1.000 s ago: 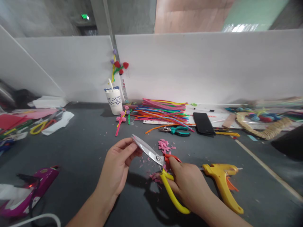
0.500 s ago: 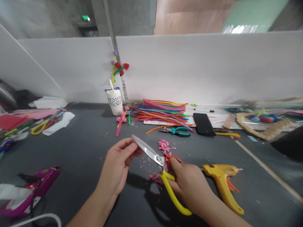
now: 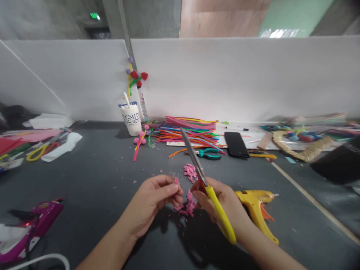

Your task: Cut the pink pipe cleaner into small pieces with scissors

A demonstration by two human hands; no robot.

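Note:
My left hand (image 3: 157,200) is closed, thumb against fingers, on a small pink fuzzy piece (image 3: 176,181), likely cut pipe cleaner. My right hand (image 3: 218,202) grips the scissors (image 3: 221,212), which have yellow and red handles. Their blades look shut and point up and away, clear of my left hand. Between the hands lies a loose heap of pink pieces (image 3: 182,212); one more shows by the right fingertips, but I cannot tell whether they hold it. A second small pile of pink pieces (image 3: 189,171) sits just beyond.
Behind the piles are teal pliers (image 3: 209,153), colourful pipe cleaners (image 3: 191,131) and a phone (image 3: 236,144). A yellow glue gun (image 3: 257,210) lies right, a magenta tool (image 3: 42,225) left. A white cup (image 3: 131,119) stands at the back, near a pink pipe-cleaner flower (image 3: 137,144).
The scissors have swung upright, their blades leaving my left fingertips. My left hand has moved right and down, towards the pink heap. The whole view has shifted slightly.

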